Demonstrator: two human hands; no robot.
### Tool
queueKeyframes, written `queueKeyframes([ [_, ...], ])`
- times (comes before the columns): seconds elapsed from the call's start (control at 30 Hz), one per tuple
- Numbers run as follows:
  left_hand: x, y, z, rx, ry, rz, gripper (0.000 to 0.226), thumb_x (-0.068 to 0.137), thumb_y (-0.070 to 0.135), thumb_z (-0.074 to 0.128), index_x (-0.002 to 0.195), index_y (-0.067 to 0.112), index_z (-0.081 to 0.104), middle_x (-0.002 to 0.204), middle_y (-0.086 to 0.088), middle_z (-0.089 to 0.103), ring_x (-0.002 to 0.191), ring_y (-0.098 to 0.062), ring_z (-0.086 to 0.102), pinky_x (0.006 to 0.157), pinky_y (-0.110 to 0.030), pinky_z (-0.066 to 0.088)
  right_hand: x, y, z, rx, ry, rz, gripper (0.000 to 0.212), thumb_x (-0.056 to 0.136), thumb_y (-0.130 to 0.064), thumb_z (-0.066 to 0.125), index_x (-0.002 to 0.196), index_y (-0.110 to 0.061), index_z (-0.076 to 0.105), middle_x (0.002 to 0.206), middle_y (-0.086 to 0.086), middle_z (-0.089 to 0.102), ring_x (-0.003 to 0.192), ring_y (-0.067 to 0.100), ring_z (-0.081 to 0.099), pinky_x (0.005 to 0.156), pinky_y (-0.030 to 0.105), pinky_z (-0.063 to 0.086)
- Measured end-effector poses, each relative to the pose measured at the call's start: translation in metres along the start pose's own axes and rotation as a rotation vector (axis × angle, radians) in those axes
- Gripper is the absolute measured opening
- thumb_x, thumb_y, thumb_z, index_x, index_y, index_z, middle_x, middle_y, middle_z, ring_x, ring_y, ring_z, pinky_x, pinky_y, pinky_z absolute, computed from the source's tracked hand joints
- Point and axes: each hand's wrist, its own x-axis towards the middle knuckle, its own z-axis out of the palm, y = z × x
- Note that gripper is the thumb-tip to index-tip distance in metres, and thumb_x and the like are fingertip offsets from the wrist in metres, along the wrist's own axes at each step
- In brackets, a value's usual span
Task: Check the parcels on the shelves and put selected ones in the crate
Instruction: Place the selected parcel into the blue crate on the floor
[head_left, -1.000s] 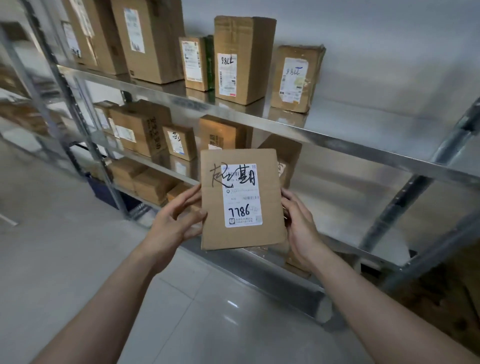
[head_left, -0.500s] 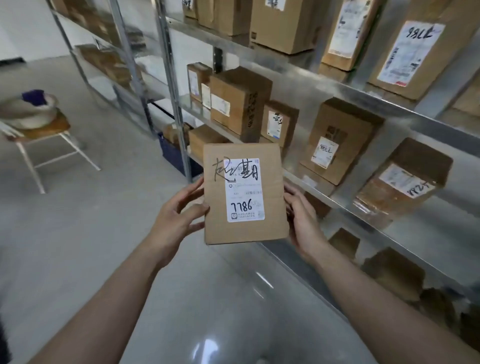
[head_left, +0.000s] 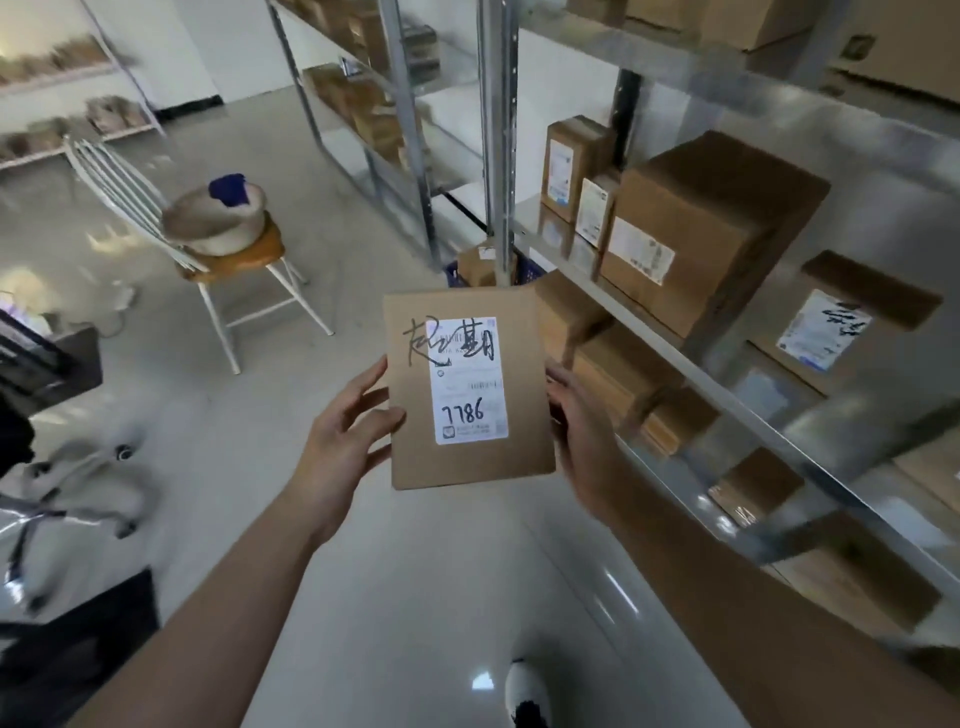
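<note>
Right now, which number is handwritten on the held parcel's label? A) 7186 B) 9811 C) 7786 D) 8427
C: the label on the parcel, held between the left hand and the right hand, reads 7786.

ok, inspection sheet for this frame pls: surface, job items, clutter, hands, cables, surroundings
Surface: glossy pale tiled floor; grey metal shelf racks on the right.
Job's things: flat brown cardboard parcel, white label marked 7786, held upright over the floor; brown cardboard boxes on the shelves; dark blue crate on the floor, partly hidden behind a rack post, seemingly with a box in it.
Clutter: white metal chair with wooden seat carrying a beige round basket; blurred grey and black items at the left edge.
Grippers: left hand holds the parcel's left edge; right hand holds its right edge.
Cables: nothing seen clearly.
Surroundings: further racks by the far wall; black-and-white shoe at the bottom.
</note>
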Motion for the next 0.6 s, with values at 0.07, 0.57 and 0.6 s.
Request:
queueKeyframes([
  [0.07,0.040,0.013,-0.022,-0.015,0.037,-0.028,0.055,0.100,0.012,0.062,0.144,0.045,0.059,0.130,-0.005,0.072,0.122,-0.025,0.068,0.100,-0.044,0.055,0.044,-0.005,0.027,-0.019,-0.078,0.002,0.035,0.114,-0.033,0.043,0.135,-0.026,0.071,0.129,0.003,0.076,0.125,0.026,0.069,0.114,0.060,0.049],
  [0.57,0.423,0.043,-0.189,-0.118,-0.056,-0.184,0.048,0.103,0.014,0.063,0.143,0.040,0.060,0.127,-0.008,0.074,0.120,-0.025,0.070,0.107,-0.053,0.053,0.387,-0.010,0.241,0.026,0.196,0.194,0.033,0.109,-0.025,0.051,0.137,-0.025,0.067,0.122,0.005,0.079,0.120,0.030,0.072,0.107,0.055,0.055],
  [0.6,0.446,0.046,-0.194,-0.107,-0.070,-0.200,0.047,0.103,0.016,0.063,0.142,0.041,0.060,0.126,-0.006,0.074,0.120,-0.024,0.070,0.105,-0.052,0.054,0.406,-0.008,0.249,0.030,0.218,0.216,0.034,0.108,-0.025,0.050,0.139,-0.024,0.065,0.122,0.004,0.079,0.118,0.029,0.073,0.107,0.056,0.055],
])
